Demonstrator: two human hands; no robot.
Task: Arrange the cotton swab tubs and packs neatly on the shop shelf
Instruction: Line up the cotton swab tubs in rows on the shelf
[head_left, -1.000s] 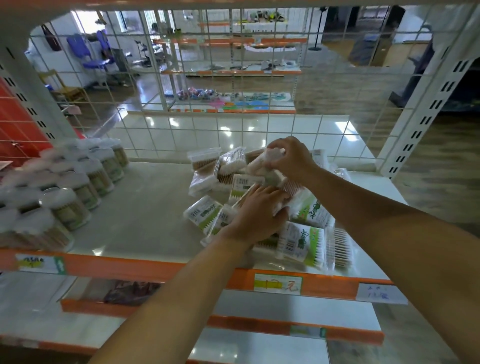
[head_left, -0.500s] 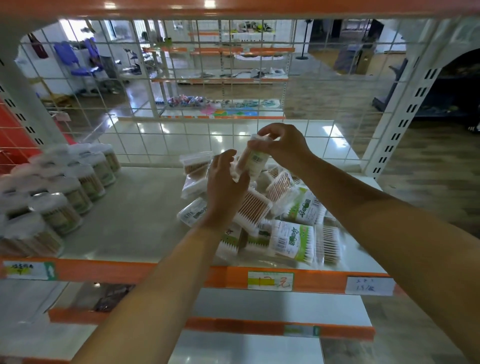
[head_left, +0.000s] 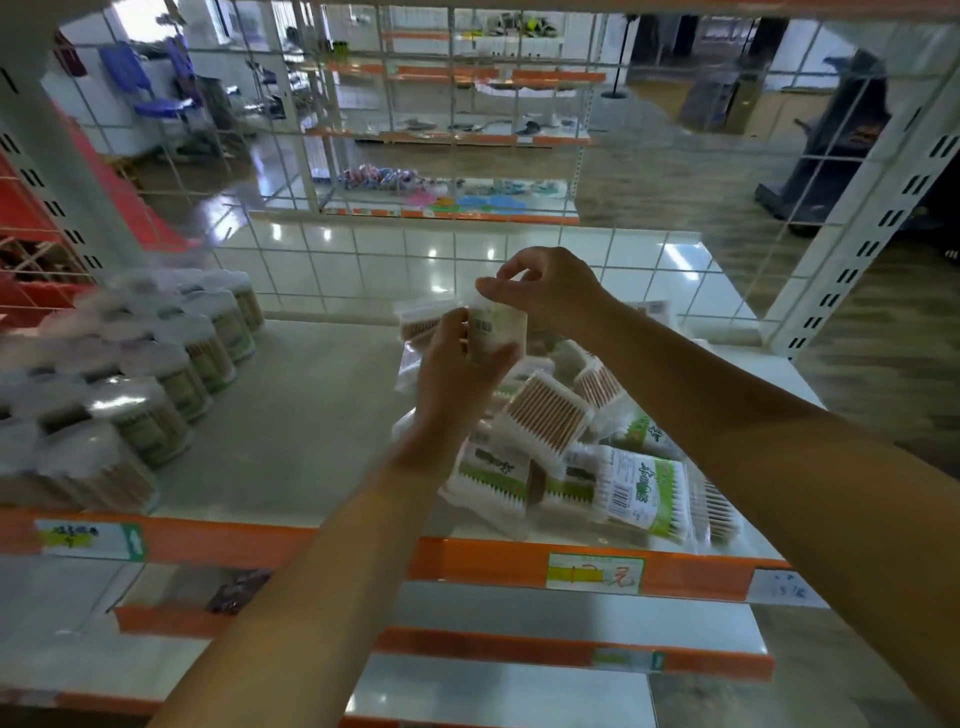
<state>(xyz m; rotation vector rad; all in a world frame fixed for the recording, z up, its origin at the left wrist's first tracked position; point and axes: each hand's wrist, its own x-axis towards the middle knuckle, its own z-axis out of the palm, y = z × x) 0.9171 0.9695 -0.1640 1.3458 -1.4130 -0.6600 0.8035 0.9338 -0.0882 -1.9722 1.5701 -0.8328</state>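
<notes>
A loose heap of cotton swab packs (head_left: 571, 441) lies on the right half of the white shelf (head_left: 311, 415). Above the heap I hold one small pack (head_left: 496, 330) upright in the air. My left hand (head_left: 457, 374) grips it from below and the side. My right hand (head_left: 545, 291) pinches its top edge. Several round cotton swab tubs (head_left: 156, 379) with white lids stand in rows on the shelf's left side.
A white wire grid (head_left: 363, 249) closes the back of the shelf. An orange front rail (head_left: 467, 561) carries price labels. White perforated uprights (head_left: 857, 234) stand at both sides. Lower shelves (head_left: 519, 623) sit below. Bare shelf surface lies between the tubs and the heap.
Both hands left the heap and lifted one pack above it. The pack now stands upright between the two hands, a little higher than half a second ago.
</notes>
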